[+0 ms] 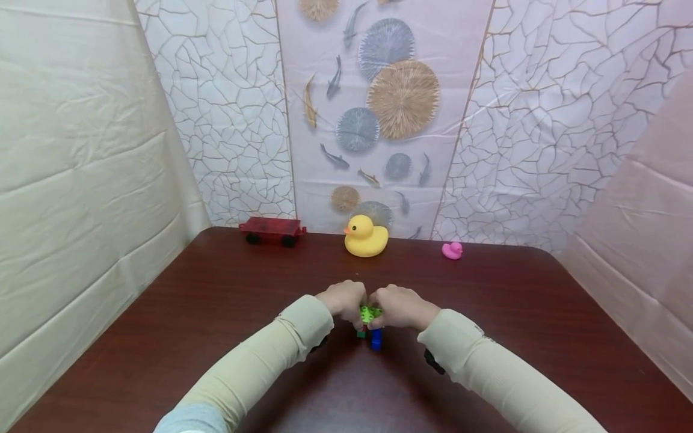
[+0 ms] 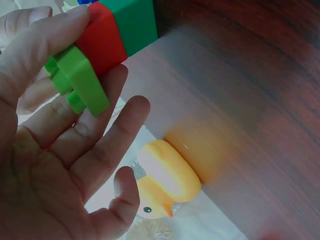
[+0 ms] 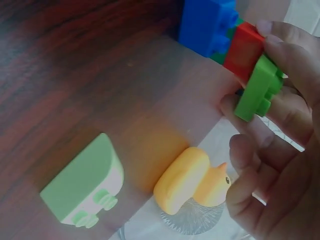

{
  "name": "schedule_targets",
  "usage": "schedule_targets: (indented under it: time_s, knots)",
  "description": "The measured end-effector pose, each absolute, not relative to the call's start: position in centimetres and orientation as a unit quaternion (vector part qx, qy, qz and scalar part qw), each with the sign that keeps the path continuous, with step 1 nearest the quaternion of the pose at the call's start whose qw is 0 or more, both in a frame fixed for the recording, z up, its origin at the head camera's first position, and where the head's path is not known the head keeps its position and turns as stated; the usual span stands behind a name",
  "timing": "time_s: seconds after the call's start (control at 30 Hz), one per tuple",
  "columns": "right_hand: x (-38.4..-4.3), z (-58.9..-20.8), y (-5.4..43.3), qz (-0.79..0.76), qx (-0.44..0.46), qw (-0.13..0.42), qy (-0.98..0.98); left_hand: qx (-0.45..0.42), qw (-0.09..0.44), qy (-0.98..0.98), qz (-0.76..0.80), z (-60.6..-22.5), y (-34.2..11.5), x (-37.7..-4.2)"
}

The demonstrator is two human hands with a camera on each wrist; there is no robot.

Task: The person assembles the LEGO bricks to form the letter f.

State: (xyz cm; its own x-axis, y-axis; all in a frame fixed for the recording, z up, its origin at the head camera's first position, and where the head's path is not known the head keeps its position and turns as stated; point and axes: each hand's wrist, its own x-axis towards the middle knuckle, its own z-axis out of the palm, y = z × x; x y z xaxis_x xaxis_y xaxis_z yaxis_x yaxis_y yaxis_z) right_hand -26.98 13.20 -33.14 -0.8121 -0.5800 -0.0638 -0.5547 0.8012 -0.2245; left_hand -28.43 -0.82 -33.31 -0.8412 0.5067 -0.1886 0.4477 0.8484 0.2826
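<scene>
Toy brick stack (image 1: 369, 314) sits between the left hand (image 1: 345, 300) and the right hand (image 1: 402, 305), each pinching it with thumb and fingers. Lime-green brick (image 2: 82, 82) tops a red brick (image 2: 104, 42), with a green brick (image 2: 136, 25) beneath and a blue brick (image 3: 204, 25) just beside. Apart from these lies a pale green block (image 3: 85, 177). Near the back edge of the tabletop (image 1: 216, 288), a yellow duck (image 1: 366, 239) stands between a red cart (image 1: 272, 227) and a pink duck (image 1: 452, 251).
</scene>
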Motion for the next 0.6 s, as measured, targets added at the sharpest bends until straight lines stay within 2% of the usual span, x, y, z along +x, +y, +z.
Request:
schedule_targets:
  time_s: [0.6]
  knots:
    - [-27.67,-33.17,12.98,-0.123,-0.27,0.108,0.949,0.238,0.136,0.952,0.136,-33.55,-1.02,-28.41]
